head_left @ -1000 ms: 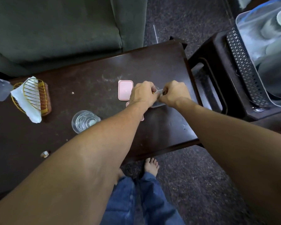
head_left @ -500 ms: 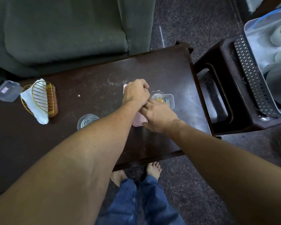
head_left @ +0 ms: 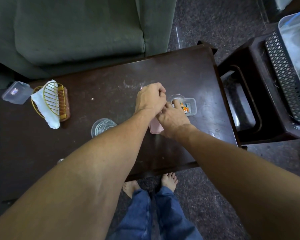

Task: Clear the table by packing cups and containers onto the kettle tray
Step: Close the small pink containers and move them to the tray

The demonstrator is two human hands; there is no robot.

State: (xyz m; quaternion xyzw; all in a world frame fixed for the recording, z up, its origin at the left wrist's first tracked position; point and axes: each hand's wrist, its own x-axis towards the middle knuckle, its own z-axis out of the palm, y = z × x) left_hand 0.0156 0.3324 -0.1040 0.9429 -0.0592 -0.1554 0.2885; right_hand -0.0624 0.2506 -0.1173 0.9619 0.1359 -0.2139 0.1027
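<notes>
Left hand (head_left: pixel 150 99): curled into a loose fist over a pink lid, knuckles up; what the fingers pinch, cannot tell.
Right hand (head_left: pixel 174 116): palm down, fingers spread and resting on the near rim of the clear container; whether it grips anything, cannot tell.
Clear container (head_left: pixel 189 106): small, rectangular, open top, orange and white bits inside; on the table just right of both hands.
Pink lid (head_left: pixel 154 127): flat on the table, mostly hidden under both hands, 1 corner showing by the right wrist.
Glass cup (head_left: pixel 102 127): clear, upright, left of the left forearm, apart from the lid.
Lidded box (head_left: pixel 16 92): clear plastic, at the far left table edge.
Wire holder (head_left: pixel 50 99): gold, white napkin in it, beside the lidded box.
Table (head_left: pixel 102 92): dark wood, dusty smears.
Mesh basket (head_left: pixel 282 75): black, on the side stand at right, well apart from the container.
</notes>
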